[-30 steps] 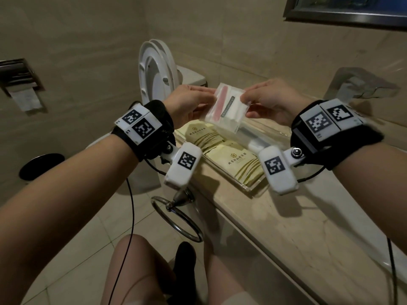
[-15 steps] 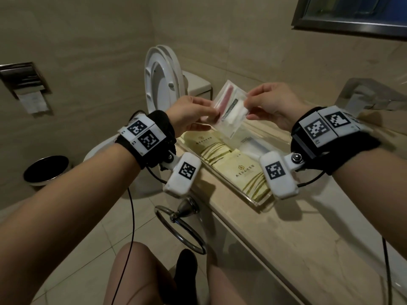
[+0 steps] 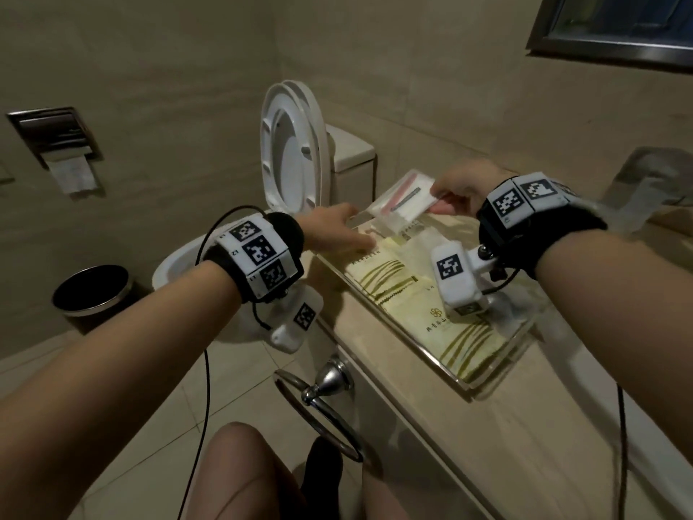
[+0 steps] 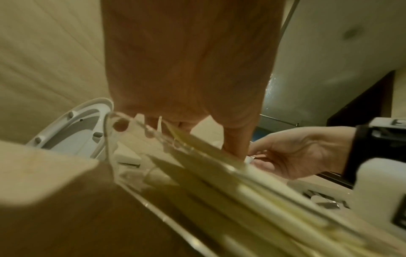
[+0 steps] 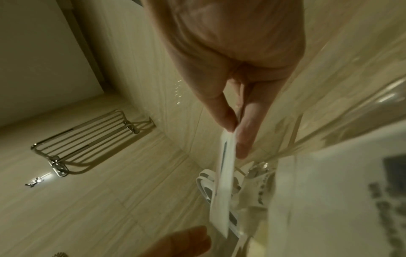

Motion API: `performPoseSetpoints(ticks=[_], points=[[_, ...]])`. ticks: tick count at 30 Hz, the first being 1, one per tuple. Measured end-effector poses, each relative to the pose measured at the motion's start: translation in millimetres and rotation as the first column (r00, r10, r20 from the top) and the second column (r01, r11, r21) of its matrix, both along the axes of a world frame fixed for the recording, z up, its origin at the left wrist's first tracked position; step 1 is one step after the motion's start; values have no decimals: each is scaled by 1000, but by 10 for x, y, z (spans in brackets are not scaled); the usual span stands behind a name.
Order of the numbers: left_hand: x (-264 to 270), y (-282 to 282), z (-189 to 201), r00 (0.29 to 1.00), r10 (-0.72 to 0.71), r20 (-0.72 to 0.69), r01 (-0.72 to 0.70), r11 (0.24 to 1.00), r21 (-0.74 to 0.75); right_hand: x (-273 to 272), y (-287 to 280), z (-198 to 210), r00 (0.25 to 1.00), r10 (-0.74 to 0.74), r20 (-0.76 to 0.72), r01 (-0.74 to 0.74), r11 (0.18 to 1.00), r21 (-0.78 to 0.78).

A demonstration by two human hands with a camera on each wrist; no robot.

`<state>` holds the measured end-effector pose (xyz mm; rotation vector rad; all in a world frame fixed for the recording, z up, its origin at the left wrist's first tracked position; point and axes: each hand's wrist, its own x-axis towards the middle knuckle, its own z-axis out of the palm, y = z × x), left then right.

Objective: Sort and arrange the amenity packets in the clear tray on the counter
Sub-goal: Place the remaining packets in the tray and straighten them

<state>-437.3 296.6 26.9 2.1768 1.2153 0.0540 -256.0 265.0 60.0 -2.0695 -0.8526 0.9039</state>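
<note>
A clear tray (image 3: pixel 468 384) lies on the beige counter (image 3: pixel 487 444) and holds yellow amenity packets (image 3: pixel 378 272) laid in a row. My right hand (image 3: pixel 437 191) pinches a clear packet (image 3: pixel 403 202) with a pink strip inside, held flat just above the tray's far end. In the right wrist view thumb and finger (image 5: pixel 236 135) squeeze that packet's (image 5: pixel 226 173) edge. My left hand (image 3: pixel 360 227) reaches to the tray's far left end with straight fingers, thumb on the nearest yellow packet. The left wrist view shows its fingers (image 4: pixel 235 149) touching the yellow packets (image 4: pixel 219 165) behind the tray wall (image 4: pixel 107 139).
A toilet with its lid raised (image 3: pixel 292 144) stands just beyond the counter's end. A chrome towel ring (image 3: pixel 318 407) hangs on the counter front above my knees. A black bin (image 3: pixel 90 294) and a paper holder (image 3: pixel 56 140) are at the left. A mirror frame (image 3: pixel 615 35) is at upper right.
My left hand has let go of the clear packet and dropped to the tray's far end. My right hand keeps the packet alone and has lowered it toward the tray.
</note>
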Motion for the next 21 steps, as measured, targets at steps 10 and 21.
performPoseSetpoints(ticks=[10,21], points=[[84,-63,-72,953,-220,-210,267,935,233,-35,61,-126,980,194,43,-184,967,-173],[114,-128,-165,896,-304,-322,386,894,229,-173,-73,199,681,508,528,-367,860,-354]])
